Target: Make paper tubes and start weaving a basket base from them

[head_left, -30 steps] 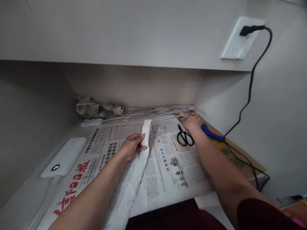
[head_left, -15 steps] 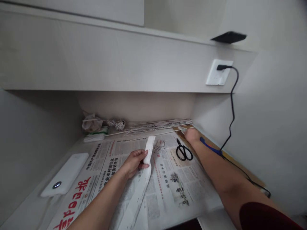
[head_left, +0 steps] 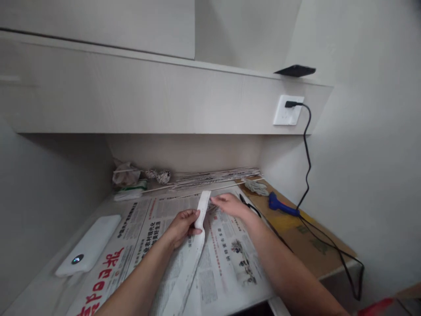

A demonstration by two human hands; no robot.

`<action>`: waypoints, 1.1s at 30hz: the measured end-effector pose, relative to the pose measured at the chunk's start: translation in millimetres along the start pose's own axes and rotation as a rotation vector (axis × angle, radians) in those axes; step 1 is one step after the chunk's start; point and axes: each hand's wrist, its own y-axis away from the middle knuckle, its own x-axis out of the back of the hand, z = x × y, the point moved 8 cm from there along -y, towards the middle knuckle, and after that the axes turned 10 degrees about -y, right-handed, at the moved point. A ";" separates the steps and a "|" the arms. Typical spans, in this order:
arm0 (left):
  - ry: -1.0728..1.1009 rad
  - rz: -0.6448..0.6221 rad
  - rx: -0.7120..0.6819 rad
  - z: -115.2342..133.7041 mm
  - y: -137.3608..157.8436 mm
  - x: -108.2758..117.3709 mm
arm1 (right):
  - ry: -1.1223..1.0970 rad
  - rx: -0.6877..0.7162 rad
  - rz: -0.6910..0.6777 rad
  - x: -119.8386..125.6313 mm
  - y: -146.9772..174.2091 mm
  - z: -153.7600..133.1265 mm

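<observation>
A long white paper strip (head_left: 193,256), with a flattened upper end, slants up over the spread newspaper (head_left: 177,206). My left hand (head_left: 184,226) pinches it near the top between thumb and fingers. Just right of the strip's upper end is my right hand (head_left: 228,204), its fingertips drawn together at the strip's edge. Whether they touch the strip or hold something small cannot be made out. Black-handled scissors (head_left: 251,205) lie behind my right wrist, partly hidden by it.
A crumpled pale glove-like wad (head_left: 256,188) and a blue glue gun (head_left: 283,205) with a black cord lie on brown cardboard (head_left: 315,250). Thin paper sticks (head_left: 217,177) run along the back. A white power bank (head_left: 88,245) sits left. The overhead cabinet panel (head_left: 158,96) hangs low.
My right hand has come back from the crumpled wad at the right to the strip's upper end. The left hand keeps its hold. The view has tilted upward slightly.
</observation>
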 end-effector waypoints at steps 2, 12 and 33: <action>-0.013 0.013 -0.014 2.7 0.8 1.4 | -0.463 0.047 -0.210 -37.7 7.6 -14.7; -0.177 0.046 -0.066 7.9 3.4 -6.1 | -1.084 -0.101 -0.071 -65.9 10.2 7.7; 0.061 0.006 -0.064 53.6 82.9 -25.3 | -1.083 0.062 -0.095 -76.9 6.7 1.9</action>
